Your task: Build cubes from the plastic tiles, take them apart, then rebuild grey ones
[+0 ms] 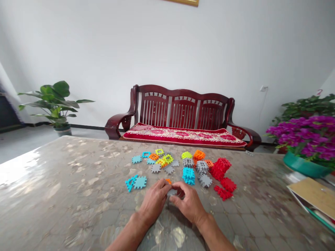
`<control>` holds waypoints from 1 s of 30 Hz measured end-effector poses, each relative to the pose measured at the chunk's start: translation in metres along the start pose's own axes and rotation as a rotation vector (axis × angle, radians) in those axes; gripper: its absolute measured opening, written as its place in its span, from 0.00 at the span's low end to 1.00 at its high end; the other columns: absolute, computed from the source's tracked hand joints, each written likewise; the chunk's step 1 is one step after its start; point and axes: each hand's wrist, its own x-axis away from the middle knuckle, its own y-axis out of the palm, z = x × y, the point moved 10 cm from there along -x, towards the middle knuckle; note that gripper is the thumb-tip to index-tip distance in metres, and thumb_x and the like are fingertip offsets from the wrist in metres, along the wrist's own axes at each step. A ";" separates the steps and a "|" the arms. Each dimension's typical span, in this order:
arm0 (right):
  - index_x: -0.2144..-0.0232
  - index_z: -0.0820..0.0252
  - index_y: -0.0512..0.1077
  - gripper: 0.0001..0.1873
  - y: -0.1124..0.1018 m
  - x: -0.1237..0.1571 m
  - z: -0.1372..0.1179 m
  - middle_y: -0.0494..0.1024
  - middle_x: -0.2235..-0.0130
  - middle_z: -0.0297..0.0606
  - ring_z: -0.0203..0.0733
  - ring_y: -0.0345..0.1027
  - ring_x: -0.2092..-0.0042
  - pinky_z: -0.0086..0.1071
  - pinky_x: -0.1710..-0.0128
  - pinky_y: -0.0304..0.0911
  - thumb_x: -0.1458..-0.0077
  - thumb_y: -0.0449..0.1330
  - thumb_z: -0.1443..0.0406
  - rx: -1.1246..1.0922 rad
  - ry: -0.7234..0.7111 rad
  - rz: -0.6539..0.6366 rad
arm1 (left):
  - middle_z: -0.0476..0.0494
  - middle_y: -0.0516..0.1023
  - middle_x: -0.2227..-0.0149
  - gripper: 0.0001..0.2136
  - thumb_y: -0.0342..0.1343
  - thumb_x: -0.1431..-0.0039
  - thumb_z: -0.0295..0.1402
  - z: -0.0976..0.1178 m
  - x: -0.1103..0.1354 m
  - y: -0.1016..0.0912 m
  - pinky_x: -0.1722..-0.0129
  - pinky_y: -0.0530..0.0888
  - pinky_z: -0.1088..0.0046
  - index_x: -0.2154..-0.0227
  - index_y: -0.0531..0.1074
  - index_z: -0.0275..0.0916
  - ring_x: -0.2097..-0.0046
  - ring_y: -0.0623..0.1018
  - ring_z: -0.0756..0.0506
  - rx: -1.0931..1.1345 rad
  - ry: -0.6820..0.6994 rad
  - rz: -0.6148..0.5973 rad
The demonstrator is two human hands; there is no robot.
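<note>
My left hand (pixel 156 195) and my right hand (pixel 188 200) meet over the near part of the table. Between their fingertips they grip a grey interlocking tile (pixel 172 192), mostly covered by the fingers. Just beyond my left fingers shows an orange tile (pixel 168 181). To the left lie a teal tile (pixel 140 182) and a blue tile (pixel 130 182). Right of my hands stand a blue block (pixel 188 176), a grey block (pixel 202 167) with a grey tile (pixel 205 180) before it, and a red block (pixel 221 168). Two red pieces lie nearby, one a flat tile (pixel 228 184).
Loose tiles in several colours, such as a yellow tile (pixel 167 159), lie farther back on the patterned table (pixel 78 195). A flower pot (pixel 305 165) and a brown folder (pixel 314 195) occupy the right side. Behind the table stands a wooden bench (pixel 184 108).
</note>
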 end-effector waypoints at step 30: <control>0.58 0.56 0.74 0.18 -0.165 0.019 0.072 0.81 0.58 0.42 0.48 0.74 0.59 0.37 0.58 0.64 0.47 0.56 0.54 0.671 0.212 0.542 | 0.47 0.79 0.61 0.13 0.46 0.36 0.30 -0.034 -0.004 -0.006 0.57 0.71 0.74 0.59 0.76 0.46 0.57 0.78 0.47 -0.107 -0.138 0.113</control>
